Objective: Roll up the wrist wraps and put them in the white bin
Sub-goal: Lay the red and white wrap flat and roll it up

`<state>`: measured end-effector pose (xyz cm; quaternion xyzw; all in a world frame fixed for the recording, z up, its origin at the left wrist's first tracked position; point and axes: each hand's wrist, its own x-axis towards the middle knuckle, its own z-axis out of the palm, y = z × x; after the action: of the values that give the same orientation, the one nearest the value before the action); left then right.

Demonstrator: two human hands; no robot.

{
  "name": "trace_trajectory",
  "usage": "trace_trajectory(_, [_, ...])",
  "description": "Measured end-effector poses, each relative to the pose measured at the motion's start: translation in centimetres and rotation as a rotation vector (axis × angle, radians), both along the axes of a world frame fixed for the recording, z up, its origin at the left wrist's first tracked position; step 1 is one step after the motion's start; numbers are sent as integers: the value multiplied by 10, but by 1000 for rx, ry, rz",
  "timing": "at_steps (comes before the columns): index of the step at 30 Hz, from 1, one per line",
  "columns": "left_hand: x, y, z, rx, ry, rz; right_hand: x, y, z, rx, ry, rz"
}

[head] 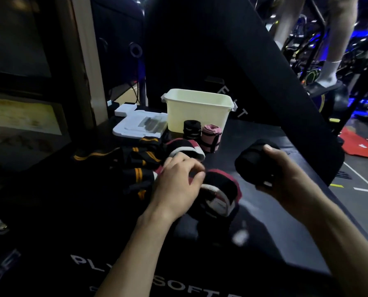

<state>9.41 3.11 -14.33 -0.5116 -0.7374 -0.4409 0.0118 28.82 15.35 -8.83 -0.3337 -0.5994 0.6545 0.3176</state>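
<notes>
My right hand (279, 176) grips a rolled black wrist wrap (252, 162), held a little above the black padded surface. My left hand (178, 183) pinches the edge of a black, red and white wrap (220, 189) lying unrolled in front of me. A second red and white wrap (185, 147) and several black wraps with orange stripes (140, 161) lie in a heap to the left. The white bin (197, 112) stands at the back. A rolled black wrap (192, 129) and a rolled pink wrap (211, 140) stand upright just in front of it.
A white lid or tray (139, 125) lies left of the bin. The black padded surface (264, 232) drops off at its right edge to a gym floor with a red mat (365, 146). A person's legs (337, 39) are at the upper right.
</notes>
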Motion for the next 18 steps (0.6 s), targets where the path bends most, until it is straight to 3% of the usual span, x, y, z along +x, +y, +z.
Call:
trace_trajectory(5, [-35,9,-15,-308,110,208,-26,51,-15,73,-203,-86])
trace_trajectory(10, [-47,28,-20,-437,195,233,-47,48,-38,17,-309,-24])
trace_trajectory(12, [-49,33,-22,-492,208,226,-56,38,-45,98,-312,-39])
trace_trajectory(15, [-52,34,-21,-478,174,208,-68,26,-53,256,-299,-66])
trace_trajectory(18, [-53,27,-13,-285,138,263,-74,27,-48,205,-304,117])
